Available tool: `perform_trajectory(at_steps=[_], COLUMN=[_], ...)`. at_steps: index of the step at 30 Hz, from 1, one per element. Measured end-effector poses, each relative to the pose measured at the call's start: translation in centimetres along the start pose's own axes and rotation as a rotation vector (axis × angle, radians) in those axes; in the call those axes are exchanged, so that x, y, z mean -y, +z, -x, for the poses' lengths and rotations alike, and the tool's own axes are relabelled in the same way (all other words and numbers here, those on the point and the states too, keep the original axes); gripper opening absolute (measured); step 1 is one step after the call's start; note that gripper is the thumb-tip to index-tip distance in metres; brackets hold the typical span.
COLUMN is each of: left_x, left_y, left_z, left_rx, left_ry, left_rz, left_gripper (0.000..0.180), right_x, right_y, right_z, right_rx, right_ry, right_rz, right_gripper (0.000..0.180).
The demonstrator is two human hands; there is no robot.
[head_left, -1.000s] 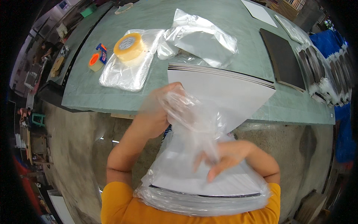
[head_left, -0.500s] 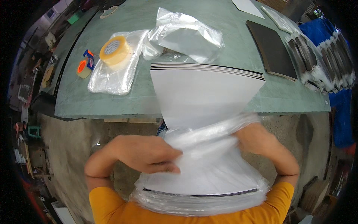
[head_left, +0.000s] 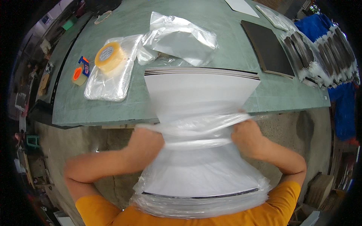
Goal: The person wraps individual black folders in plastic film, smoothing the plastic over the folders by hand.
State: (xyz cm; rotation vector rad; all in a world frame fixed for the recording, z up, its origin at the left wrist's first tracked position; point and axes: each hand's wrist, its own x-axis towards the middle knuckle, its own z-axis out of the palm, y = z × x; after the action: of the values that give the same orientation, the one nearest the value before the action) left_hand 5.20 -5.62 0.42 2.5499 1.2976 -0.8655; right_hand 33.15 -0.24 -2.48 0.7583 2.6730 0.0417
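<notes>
A stack of white boards with dark edges [head_left: 200,88] leans from my body onto the table's near edge. A clear plastic bag [head_left: 201,128] surrounds its lower part, bunched into folds across the middle and loose at the bottom against my body. My left hand [head_left: 147,141], a little blurred, is closed on the bag's gathered edge at the left side of the stack. At the right side my right hand [head_left: 247,137] is closed on the same edge. The far end of the stack sticks out of the bag, uncovered.
On the green table [head_left: 124,113] lie flat plastic bags [head_left: 109,88] under a tape roll [head_left: 107,56], with a tape dispenser [head_left: 81,71] beside them. Crumpled plastic [head_left: 181,41] sits beyond the stack. Rightward are a dark board stack [head_left: 267,49] and wrapped bundles [head_left: 324,56].
My left hand has moved forward and left from over the stack to the bag's left edge, which it now grips. The bag's fold now stretches across between both hands.
</notes>
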Motion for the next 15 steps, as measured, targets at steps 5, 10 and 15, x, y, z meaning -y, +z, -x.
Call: perform_trajectory(at_steps=[5,10,15], left_x=[2.4,4.0,7.6], left_y=[3.6,-1.5,1.1], left_z=[-0.8,2.0,-1.8], left_rx=[-0.002,-0.939,-1.366], left_ry=[0.153,-0.138,-0.737], left_rz=[0.172,0.941,0.445], left_gripper=[0.013,0.015,0.051], right_x=[-1.3,-4.6,-1.0], right_y=[-3.9,-1.5,-2.1], right_z=[-0.1,0.3,-0.4], right_rx=[-0.483,-1.156,-0.979], right_ry=[0.119,0.741,0.427], right_rz=[-0.619,-0.843,-0.541], right_gripper=[0.017,0.015,0.048])
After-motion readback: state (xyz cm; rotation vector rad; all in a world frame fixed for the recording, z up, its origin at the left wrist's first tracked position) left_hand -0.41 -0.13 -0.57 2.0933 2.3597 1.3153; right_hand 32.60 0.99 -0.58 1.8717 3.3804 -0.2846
